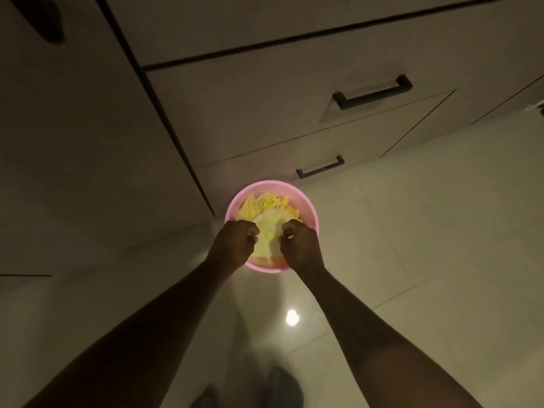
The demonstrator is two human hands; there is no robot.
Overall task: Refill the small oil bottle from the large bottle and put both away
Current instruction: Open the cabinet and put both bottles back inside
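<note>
Neither oil bottle is in view. A pink bowl (pixel 307 203) sits low in front of the cabinet, over the tiled floor, holding yellow pieces (pixel 272 203) and a pale, crumpled whitish-yellow piece (pixel 269 231). My left hand (pixel 235 245) and my right hand (pixel 300 245) are over the near half of the bowl, fingers curled. Each pinches one side of the pale piece. What this piece is cannot be told in the dim light.
Cabinet drawers with black handles (pixel 372 92) (pixel 320 167) stand behind the bowl, and a tall cabinet door (pixel 73 142) is at the left. The glossy tiled floor (pixel 426 231) shows a lamp reflection (pixel 292 317). My feet (pixel 282 384) are at the bottom edge.
</note>
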